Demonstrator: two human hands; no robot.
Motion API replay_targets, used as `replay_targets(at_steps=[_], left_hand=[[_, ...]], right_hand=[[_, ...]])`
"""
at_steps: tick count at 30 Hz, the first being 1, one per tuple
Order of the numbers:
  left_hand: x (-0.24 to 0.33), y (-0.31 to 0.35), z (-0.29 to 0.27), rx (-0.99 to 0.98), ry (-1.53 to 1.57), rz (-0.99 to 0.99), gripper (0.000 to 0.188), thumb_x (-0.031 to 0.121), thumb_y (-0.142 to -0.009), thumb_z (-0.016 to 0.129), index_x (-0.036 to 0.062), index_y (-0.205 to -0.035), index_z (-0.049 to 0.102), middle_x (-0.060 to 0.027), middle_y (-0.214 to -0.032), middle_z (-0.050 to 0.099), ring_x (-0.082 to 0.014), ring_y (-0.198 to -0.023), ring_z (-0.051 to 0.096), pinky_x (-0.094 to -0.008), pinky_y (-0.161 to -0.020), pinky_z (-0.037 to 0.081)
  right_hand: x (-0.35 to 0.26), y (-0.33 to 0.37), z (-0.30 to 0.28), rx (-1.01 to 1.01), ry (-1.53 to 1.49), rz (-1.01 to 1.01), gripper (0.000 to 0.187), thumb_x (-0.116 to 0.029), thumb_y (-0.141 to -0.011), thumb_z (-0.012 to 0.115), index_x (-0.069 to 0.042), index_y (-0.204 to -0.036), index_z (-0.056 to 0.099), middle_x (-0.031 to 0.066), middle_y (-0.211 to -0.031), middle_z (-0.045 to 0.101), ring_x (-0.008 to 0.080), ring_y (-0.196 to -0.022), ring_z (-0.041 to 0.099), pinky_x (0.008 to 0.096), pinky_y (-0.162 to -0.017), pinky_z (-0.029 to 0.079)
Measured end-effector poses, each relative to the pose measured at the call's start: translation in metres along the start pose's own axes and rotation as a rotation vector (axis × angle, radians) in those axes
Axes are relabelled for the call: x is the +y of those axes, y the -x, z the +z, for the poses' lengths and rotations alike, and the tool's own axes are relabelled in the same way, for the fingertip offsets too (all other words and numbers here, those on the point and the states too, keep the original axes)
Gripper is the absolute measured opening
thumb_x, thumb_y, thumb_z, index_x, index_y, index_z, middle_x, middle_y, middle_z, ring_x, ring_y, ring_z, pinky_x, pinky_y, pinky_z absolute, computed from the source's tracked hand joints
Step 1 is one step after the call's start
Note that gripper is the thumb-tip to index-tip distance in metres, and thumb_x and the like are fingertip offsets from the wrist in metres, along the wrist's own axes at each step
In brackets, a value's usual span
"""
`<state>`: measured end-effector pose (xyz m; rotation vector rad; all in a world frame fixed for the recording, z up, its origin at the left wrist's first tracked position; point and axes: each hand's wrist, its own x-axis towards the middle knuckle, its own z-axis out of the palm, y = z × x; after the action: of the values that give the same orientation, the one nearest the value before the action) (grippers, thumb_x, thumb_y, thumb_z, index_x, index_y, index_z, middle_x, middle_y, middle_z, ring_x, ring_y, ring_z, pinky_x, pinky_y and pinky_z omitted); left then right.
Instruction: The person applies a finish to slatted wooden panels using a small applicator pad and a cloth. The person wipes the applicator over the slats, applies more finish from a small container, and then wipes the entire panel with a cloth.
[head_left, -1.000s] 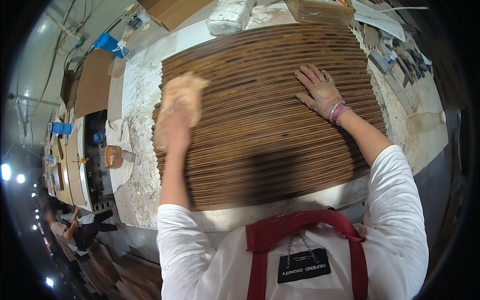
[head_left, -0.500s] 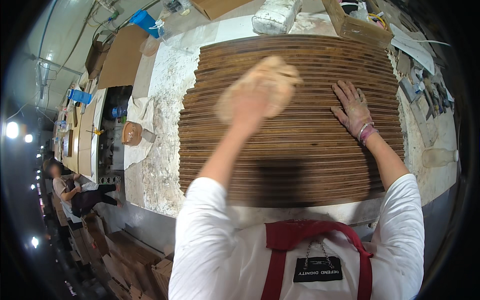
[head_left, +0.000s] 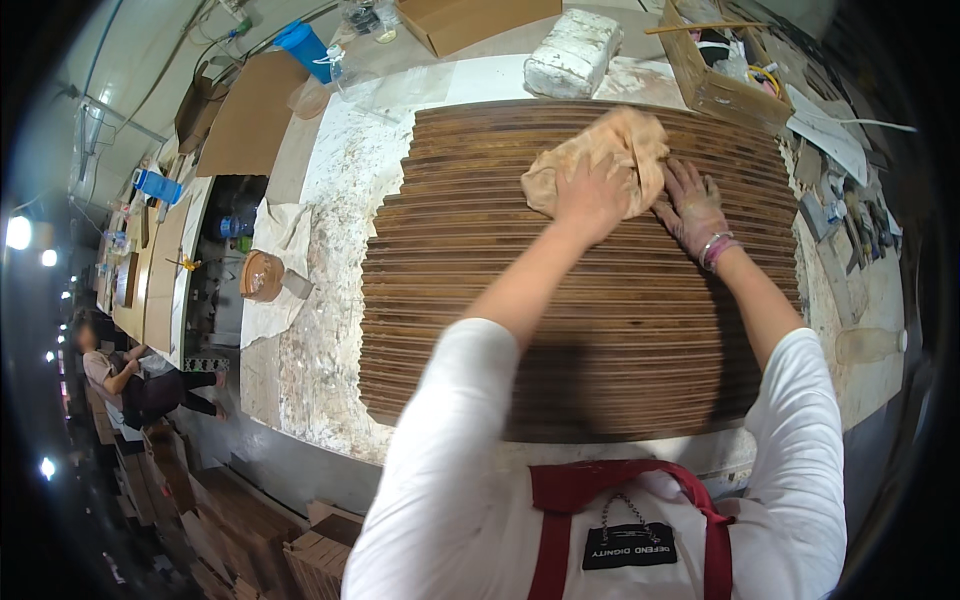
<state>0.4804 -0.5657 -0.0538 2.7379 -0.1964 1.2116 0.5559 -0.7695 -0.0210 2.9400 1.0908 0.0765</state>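
Note:
A wide panel of dark brown wooden slats (head_left: 480,330), with jagged side ends, lies flat on the worktable. My left hand (head_left: 592,200) grips a crumpled peach-coloured cloth (head_left: 628,140) and presses it against the slats in the upper middle of the panel. Just right of the cloth, my right hand (head_left: 692,208) lies flat on the slats with its fingers stretched, holding nothing. Dark stain marks that hand, and a bracelet and a pinkish band circle its wrist. The left palm's underside is hidden.
Paint-spattered white table surface (head_left: 340,200) borders the panel. A brown tub (head_left: 262,276) stands on a rag at left. Behind the panel are a white wrapped block (head_left: 572,55) and a cardboard box (head_left: 735,95). Tools (head_left: 868,230) and a clear bottle (head_left: 868,346) lie right. A person (head_left: 140,385) is far left.
My left hand has swept the cloth rightward across the slats, close to my right hand. The right hand stays at about the same place on the panel. The view has shifted slightly.

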Motion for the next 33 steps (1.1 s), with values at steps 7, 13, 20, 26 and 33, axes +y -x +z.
replay_targets(at_steps=[7,13,20,26,33], left_hand=[[-0.148,0.054,-0.072,-0.538,-0.37,-0.271,0.037,0.021,-0.099,0.04,0.0073,-0.131,0.053,-0.0177,-0.121,0.06,-0.0334,-0.11,0.058,-0.05,-0.096,0.044],[-0.218,0.045,-0.142,-0.157,-0.153,-0.547,0.028,0.023,-0.094,0.054,0.0034,-0.108,0.067,-0.0222,-0.1,0.067,-0.0385,-0.091,0.064,-0.0481,-0.083,0.05],[-0.126,0.038,-0.093,-0.509,-0.149,-0.169,0.025,0.024,-0.09,0.059,0.014,-0.112,0.066,-0.0078,-0.122,0.062,-0.0283,-0.108,0.059,-0.0448,-0.087,0.05],[-0.245,0.077,-0.191,-0.555,-0.364,-0.648,0.024,0.019,-0.091,0.057,0.0048,-0.106,0.069,-0.0199,-0.112,0.065,-0.0388,-0.096,0.062,-0.046,-0.085,0.051],[-0.056,-0.013,-0.06,-0.403,-0.057,-0.312,0.028,0.025,-0.095,0.049,0.0032,-0.105,0.064,-0.0194,-0.107,0.064,-0.0327,-0.104,0.06,-0.0452,-0.089,0.047]], right_hand=[[-0.001,0.004,0.0,0.033,-0.062,-0.002,0.06,-0.044,-0.097,0.049,-0.014,-0.148,0.037,0.0116,-0.155,0.032,0.0344,-0.144,0.027,0.053,-0.117,0.019],[-0.005,0.001,0.003,0.084,-0.075,-0.032,0.057,-0.043,-0.097,0.05,-0.018,-0.147,0.039,0.0113,-0.154,0.033,0.0343,-0.144,0.028,0.0546,-0.116,0.021],[-0.001,0.003,-0.001,0.041,-0.021,-0.1,0.051,-0.039,-0.099,0.049,-0.024,-0.147,0.04,0.0095,-0.154,0.034,0.0335,-0.143,0.029,0.0549,-0.116,0.023],[-0.006,0.005,0.003,0.059,-0.056,-0.106,0.05,-0.039,-0.099,0.049,-0.023,-0.146,0.041,0.0091,-0.153,0.036,0.0332,-0.143,0.03,0.055,-0.116,0.023],[-0.003,0.003,-0.004,0.041,-0.046,-0.101,0.05,-0.037,-0.098,0.051,-0.022,-0.145,0.042,0.0099,-0.153,0.036,0.0343,-0.143,0.029,0.0558,-0.115,0.023]])
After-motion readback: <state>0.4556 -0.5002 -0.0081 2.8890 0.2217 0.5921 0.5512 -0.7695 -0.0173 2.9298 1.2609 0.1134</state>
